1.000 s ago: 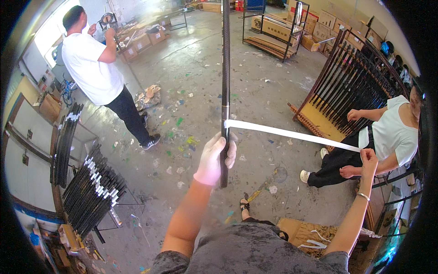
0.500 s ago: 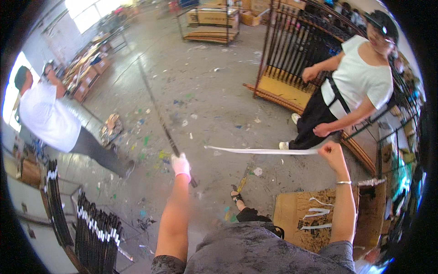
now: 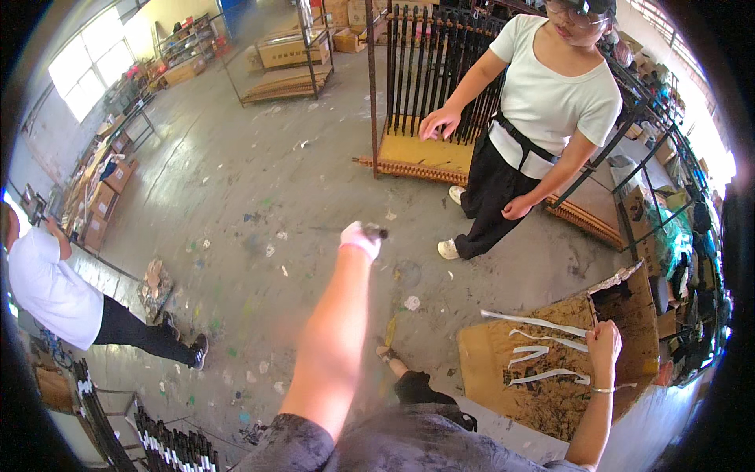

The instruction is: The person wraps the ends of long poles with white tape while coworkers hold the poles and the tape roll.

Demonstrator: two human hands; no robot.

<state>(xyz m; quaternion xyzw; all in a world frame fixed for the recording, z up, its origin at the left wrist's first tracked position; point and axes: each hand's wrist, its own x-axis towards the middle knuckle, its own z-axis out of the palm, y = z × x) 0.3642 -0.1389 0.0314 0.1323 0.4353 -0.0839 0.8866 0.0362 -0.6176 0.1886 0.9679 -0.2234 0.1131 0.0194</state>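
My left hand (image 3: pixel 362 240), in a pale glove, is closed around a dark rod (image 3: pixel 382 234), held out in front at arm's length. The rod's near end points toward me, and the rest of its length is foreshortened and blurred. At the right, my bare right hand (image 3: pixel 604 346) pinches one end of a white strip (image 3: pixel 528 319). This strip stretches leftward just over a flattened cardboard flap (image 3: pixel 484 366). More white strips, among them a bent one (image 3: pixel 549 377), lie on the flap below it.
A co-worker (image 3: pixel 554 86) in a white top stands front right, beside a rack (image 3: pixel 373 94) of upright black rods. Another person (image 3: pixel 55 283) stands at the left. Bundled black rods with white bands (image 3: pixel 177 444) are at the lower left. Scraps dot the grey floor (image 3: pixel 259 181).
My view has turned right. My left hand has swung the rod up and rightward, tilting it nearly end-on. My right hand has lowered, bringing the strip from mid-air to over the cardboard.
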